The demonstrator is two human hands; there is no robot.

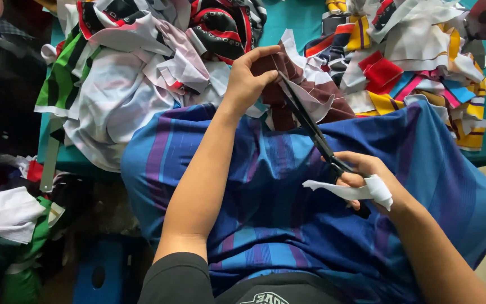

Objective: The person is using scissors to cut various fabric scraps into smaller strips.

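Observation:
My left hand [248, 79] pinches a maroon and white piece of cloth [310, 93] and holds it up over my lap. My right hand [367, 177] grips the handles of black scissors [310, 126], whose blades point up and left into that cloth. A white strip of cloth [361, 190] is wrapped around my right fingers. A blue and purple striped cloth [288, 202] covers my lap under both arms.
A teal table [296, 19] ahead carries a heap of white, green and black cloth [125, 67] on the left and colourful scraps [417, 56] on the right. More cloth [7, 219] lies on the floor at the left, by a blue stool [99, 276].

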